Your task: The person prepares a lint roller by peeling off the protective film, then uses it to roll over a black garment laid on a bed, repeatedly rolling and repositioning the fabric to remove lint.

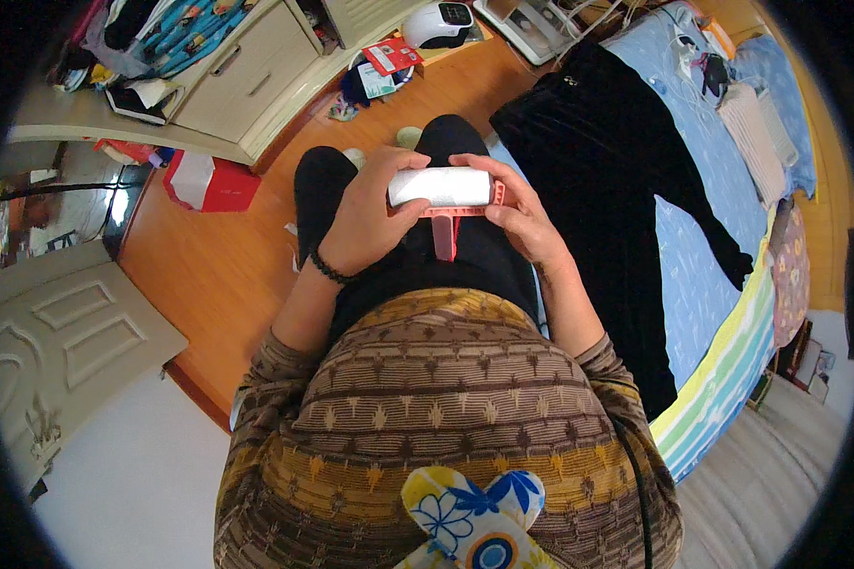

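A lint roller with a white paper roll (441, 188) and a pink plastic handle (444, 237) is held level above my lap. My left hand (372, 206) grips the roll's left end, thumb below and fingers over the top. Around the right end, next to the pink toothed frame (498, 193), my right hand (523, 210) is closed. The handle points down toward my body. Spread over the bed to my right lies a black long-sleeved garment (605, 213), one sleeve stretched toward the bed's near right edge.
The bed (697, 277) has a blue sheet and carries a ribbed pink cloth (751, 135) and cables. Left are a cabinet (245, 78), a red box (217, 183) on the wood floor (213, 284) and a panelled door (78, 341). A white appliance (434, 27) stands ahead.
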The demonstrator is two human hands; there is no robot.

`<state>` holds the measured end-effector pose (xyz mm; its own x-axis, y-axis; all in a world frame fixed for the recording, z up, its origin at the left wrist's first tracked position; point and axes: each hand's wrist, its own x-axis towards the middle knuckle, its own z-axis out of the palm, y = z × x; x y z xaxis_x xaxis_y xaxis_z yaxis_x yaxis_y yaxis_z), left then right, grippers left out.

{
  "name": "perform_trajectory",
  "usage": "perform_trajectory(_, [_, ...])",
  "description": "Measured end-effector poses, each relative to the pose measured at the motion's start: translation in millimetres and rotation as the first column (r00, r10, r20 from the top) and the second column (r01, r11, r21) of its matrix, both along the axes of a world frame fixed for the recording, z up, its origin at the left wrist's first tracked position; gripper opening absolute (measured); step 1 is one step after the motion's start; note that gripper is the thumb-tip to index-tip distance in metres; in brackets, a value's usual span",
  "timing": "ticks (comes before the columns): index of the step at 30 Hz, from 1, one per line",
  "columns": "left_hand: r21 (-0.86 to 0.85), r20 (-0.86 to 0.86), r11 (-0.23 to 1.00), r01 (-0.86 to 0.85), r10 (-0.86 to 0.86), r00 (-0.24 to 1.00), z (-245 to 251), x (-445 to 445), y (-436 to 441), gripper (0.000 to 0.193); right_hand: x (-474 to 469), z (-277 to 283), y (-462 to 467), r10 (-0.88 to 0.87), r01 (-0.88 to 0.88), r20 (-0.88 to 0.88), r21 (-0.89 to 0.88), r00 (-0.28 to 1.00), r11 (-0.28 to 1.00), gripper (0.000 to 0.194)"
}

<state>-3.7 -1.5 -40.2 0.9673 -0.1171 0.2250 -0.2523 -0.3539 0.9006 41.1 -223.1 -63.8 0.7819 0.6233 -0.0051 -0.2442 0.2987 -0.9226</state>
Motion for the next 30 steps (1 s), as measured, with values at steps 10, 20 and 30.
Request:
perform_trajectory(10, [0.302,0.255,0.940,-0.158,0.080,0.964,7.4,-3.1,-5.6,0.041,-5.0,2.5,10.9,-0.087,0.095,0.041,-0.279,0.995,0.955,0.048])
perform_trajectory(20, [0.369,0.358,0.901,-0.227,0.087,0.930,-3.6,-0.9,-14.8,0.027,-6.1,-4.0,14.0,-0.112,0.166,0.166,-0.359,0.980,0.918,0.049])
perform_trajectory(30, [0.310,0.444,0.927,-0.212,0.056,0.894,-28.3,1.2,-18.0,0.017,-8.3,-6.9,18.4,-0.127,0.207,0.218,-0.401,0.968,0.892,0.048])
